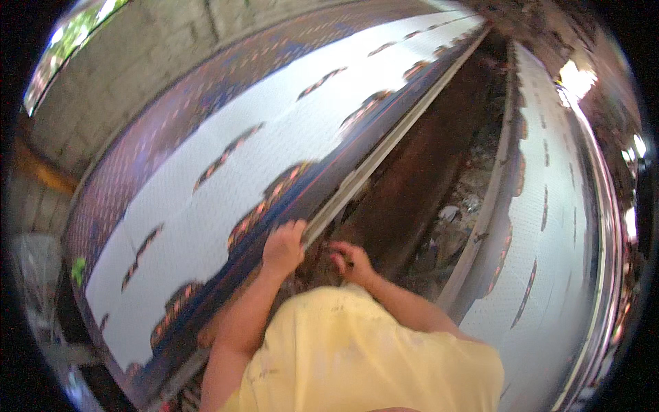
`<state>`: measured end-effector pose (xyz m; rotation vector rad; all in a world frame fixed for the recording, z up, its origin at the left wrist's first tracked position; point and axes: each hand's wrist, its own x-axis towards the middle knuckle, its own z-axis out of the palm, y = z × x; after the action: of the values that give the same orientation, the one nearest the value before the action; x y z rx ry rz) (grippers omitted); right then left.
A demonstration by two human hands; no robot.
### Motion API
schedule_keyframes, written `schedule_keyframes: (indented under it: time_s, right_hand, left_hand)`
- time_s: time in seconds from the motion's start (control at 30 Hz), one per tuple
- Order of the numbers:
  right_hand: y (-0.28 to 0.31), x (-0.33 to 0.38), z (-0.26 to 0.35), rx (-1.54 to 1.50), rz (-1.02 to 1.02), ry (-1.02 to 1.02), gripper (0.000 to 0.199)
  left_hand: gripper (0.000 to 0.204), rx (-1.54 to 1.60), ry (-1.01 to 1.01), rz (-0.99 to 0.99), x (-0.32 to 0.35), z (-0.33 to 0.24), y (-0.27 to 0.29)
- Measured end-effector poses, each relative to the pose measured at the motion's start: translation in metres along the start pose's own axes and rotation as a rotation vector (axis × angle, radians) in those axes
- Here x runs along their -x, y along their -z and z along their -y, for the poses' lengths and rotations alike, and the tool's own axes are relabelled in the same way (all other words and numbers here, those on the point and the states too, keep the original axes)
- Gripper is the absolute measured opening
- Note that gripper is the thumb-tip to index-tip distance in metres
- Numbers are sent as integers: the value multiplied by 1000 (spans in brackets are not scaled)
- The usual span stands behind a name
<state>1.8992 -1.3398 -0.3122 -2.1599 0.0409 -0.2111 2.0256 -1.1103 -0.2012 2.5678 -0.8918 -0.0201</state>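
My left hand (285, 248) is closed over the near edge of a long table, its fingers curled around a pale wooden rail (357, 180) that runs along that edge. Just right of the rail, my right hand (352, 262) is closed, thumb and fingers drawn together. Something small and dark shows at its fingers, too small to name. Stretched along the left table lies white cloth (226, 154) with dark patterned, brownish-orange shapes printed on it. A dark blue border (322, 172) follows the cloth's side nearest the rail.
To my right stands a second long table with similar white printed cloth (556, 199). Between the tables runs a narrow, dark aisle (419, 185), with pale litter (449, 213) along its right side. A block wall (130, 89) borders the left table.
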Motion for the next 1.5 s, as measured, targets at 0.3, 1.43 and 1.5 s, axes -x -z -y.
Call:
schedule_keyframes:
  time_s: [0.3,1.43,1.5]
  right_hand:
    - [29,-22,64,406,93,214,54]
    - [-40,-17,56,-382,-30,-124,23]
    - [-37,-16,60,-504,-1,-243,25]
  left_hand:
    - [34,12,2,-8,-2,0,2]
    - [40,114,80,80,-10,3,6]
    - [40,107,67,66,-9,1,4]
